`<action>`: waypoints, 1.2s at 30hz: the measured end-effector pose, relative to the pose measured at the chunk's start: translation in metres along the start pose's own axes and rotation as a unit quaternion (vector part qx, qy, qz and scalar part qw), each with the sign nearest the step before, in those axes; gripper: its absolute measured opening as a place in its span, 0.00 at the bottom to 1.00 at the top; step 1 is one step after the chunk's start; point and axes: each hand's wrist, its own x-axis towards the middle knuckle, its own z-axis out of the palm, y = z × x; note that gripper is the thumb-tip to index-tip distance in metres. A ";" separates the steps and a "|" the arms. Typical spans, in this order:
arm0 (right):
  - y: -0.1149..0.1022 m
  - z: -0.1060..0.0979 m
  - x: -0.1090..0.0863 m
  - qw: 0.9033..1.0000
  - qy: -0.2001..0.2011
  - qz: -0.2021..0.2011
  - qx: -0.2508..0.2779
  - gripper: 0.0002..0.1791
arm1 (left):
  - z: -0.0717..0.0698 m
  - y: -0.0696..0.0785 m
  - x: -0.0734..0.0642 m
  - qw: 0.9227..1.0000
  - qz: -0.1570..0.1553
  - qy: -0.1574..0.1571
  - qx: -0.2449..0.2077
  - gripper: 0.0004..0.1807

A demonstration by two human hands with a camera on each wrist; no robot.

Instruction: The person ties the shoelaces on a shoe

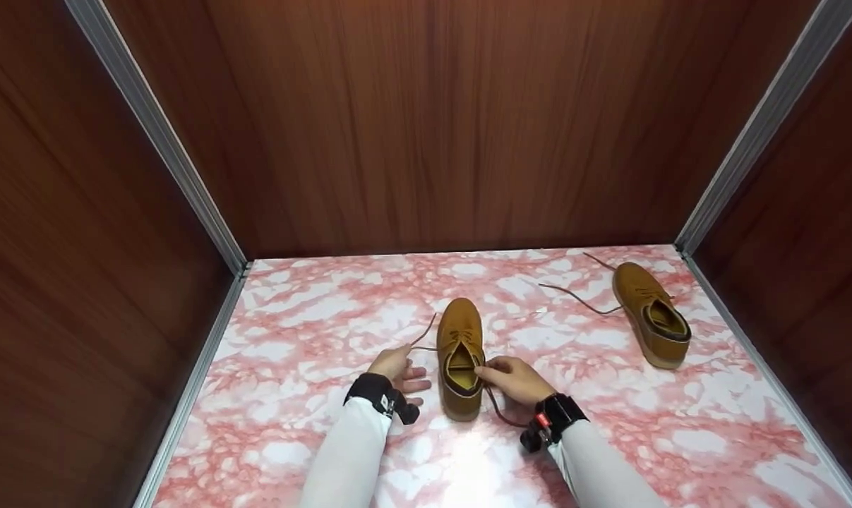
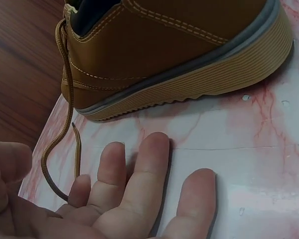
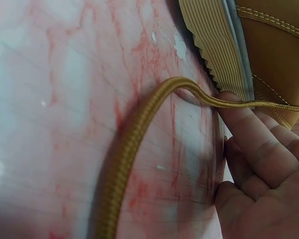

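Note:
A tan lace-up shoe point(image 1: 461, 321) stands on the floor between both hands, toe pointing away. My left hand point(image 1: 395, 368) is beside its left side, palm turned toward the shoe and fingers spread loosely. The left shoelace point(image 2: 65, 124) runs down from the shoe and passes behind the index finger; its tip shows past that finger. My right hand point(image 1: 516, 379) is at the right edge of the shoe's opening, thumb and index finger together there. It pinches the right shoelace point(image 3: 134, 129), which crosses the fingers and trails onto the floor; the thumb is out of the right wrist view.
A second tan shoe point(image 1: 644, 303) stands farther right, its laces point(image 1: 581, 300) spread loose to its left. Brown wood-grain panels point(image 1: 426, 127) with grey metal corner strips point(image 1: 186, 169) enclose the pink-and-white marbled surface point(image 1: 313, 303).

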 end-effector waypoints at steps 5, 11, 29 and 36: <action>0.000 -0.002 -0.001 1.000 -0.003 -0.001 0.000 0.27 | 0.005 0.001 -0.006 1.000 0.008 0.011 0.004 0.31; 0.001 -0.001 -0.002 1.000 -0.001 0.005 -0.002 0.26 | 0.005 0.002 -0.008 1.000 0.002 0.013 -0.004 0.33; -0.003 0.000 0.000 1.000 0.001 -0.007 -0.009 0.27 | 0.002 0.002 0.000 1.000 -0.003 0.010 -0.014 0.28; -0.002 0.001 0.001 1.000 -0.003 0.000 -0.005 0.26 | 0.000 0.003 -0.001 1.000 -0.004 0.017 -0.013 0.32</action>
